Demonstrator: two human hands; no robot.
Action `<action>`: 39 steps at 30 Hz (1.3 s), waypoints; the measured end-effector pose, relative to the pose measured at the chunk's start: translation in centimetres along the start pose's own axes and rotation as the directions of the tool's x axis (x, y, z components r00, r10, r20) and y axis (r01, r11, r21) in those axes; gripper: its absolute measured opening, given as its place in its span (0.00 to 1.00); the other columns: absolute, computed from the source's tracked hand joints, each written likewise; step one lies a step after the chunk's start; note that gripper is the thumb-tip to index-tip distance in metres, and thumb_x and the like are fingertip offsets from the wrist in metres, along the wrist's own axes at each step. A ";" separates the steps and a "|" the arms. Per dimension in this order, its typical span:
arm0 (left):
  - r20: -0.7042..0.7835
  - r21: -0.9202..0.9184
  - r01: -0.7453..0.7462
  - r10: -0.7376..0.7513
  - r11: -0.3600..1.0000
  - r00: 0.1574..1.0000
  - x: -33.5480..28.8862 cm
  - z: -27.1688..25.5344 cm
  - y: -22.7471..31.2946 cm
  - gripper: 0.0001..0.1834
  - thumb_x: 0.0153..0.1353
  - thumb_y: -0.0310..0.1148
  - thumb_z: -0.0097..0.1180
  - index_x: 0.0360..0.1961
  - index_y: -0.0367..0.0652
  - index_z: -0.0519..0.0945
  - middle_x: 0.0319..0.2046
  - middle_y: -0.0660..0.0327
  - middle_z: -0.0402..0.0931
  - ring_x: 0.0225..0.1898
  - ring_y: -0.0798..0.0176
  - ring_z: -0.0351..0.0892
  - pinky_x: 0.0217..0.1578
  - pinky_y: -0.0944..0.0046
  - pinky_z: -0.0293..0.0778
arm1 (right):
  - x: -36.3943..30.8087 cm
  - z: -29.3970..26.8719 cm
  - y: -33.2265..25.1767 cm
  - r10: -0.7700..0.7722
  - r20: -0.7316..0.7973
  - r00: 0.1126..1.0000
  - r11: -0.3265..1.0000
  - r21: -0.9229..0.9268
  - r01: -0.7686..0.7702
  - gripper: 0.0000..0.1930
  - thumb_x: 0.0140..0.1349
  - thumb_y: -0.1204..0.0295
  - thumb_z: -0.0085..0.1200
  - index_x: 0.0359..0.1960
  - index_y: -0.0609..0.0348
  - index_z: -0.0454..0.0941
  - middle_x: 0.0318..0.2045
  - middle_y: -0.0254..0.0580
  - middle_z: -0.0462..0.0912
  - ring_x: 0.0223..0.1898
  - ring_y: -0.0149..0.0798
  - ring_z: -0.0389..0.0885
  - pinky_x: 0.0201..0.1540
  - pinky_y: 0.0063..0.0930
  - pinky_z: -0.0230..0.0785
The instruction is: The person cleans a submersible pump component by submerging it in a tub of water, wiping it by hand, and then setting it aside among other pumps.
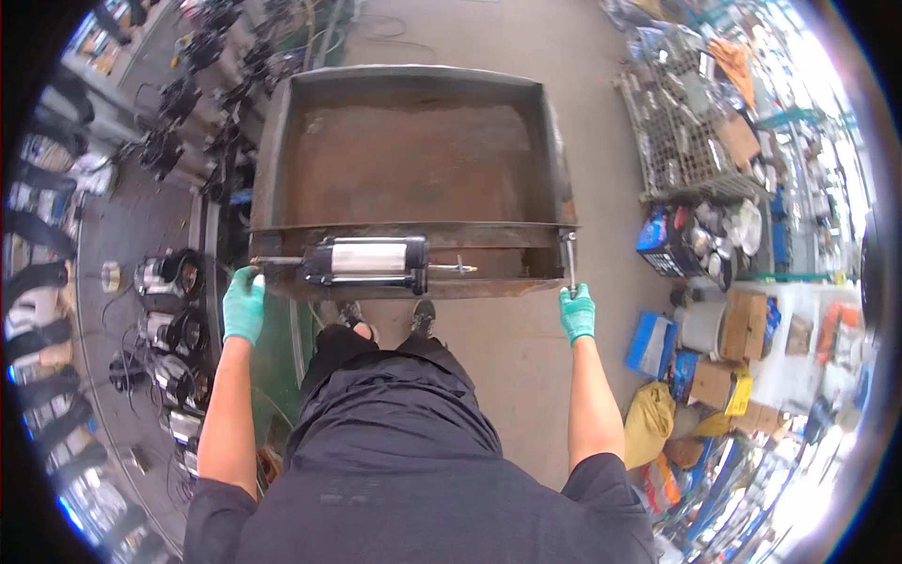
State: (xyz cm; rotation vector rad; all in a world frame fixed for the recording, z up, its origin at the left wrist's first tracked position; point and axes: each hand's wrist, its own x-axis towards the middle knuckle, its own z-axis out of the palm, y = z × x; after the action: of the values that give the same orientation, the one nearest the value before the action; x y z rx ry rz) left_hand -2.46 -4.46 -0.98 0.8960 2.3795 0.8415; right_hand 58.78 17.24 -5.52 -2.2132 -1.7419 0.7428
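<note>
The person's dark shirt (395,470) fills the lower edge, both bare forearms reaching forward. The left hand (243,303), in a green glove, is closed around the near left corner of a rusty metal cart (413,160). The right hand (577,312), gloved alike, is wrapped round an upright bar (570,258) at the near right corner. A silver and black cylinder (368,260) lies along the cart's near edge, just beside the left hand. The cart stands on the concrete floor (601,141), with a wire crate (681,132) and cardboard boxes (733,348) to its right.
</note>
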 end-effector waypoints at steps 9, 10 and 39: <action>0.308 0.757 -0.186 -0.092 0.627 0.947 0.8 -0.8 1.5 0.34 0.65 0.51 0.58 0.67 0.46 0.71 0.68 0.54 0.70 0.74 0.48 0.58 0.72 0.35 0.50 | 0.0 1.4 -6.3 -0.249 -0.262 0.932 0.968 -0.078 0.236 0.17 0.64 0.72 0.60 0.52 0.64 0.73 0.47 0.53 0.77 0.46 0.49 0.79 0.53 0.40 0.72; 0.365 0.771 -0.229 -0.117 0.594 0.924 1.2 -0.8 2.0 0.34 0.64 0.51 0.59 0.67 0.47 0.71 0.67 0.54 0.70 0.75 0.48 0.57 0.72 0.31 0.47 | -0.9 1.1 -9.5 -0.294 -0.183 0.938 0.950 0.052 0.308 0.16 0.64 0.72 0.60 0.52 0.64 0.74 0.47 0.53 0.77 0.46 0.48 0.78 0.53 0.40 0.71; 0.384 0.317 -0.748 0.642 0.583 0.663 13.9 5.1 8.8 0.21 0.67 0.52 0.55 0.26 0.49 0.83 0.26 0.58 0.79 0.32 0.51 0.82 0.33 0.50 0.77 | 7.7 3.7 -36.5 -0.392 0.445 0.805 0.632 -0.505 0.588 0.10 0.61 0.64 0.56 0.40 0.53 0.77 0.40 0.53 0.85 0.45 0.58 0.83 0.48 0.49 0.74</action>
State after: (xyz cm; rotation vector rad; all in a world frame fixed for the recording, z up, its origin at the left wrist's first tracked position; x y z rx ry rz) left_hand -5.24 12.53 -1.38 2.1086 1.9996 0.3630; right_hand 27.52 33.87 6.79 -1.7935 -2.9492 0.3896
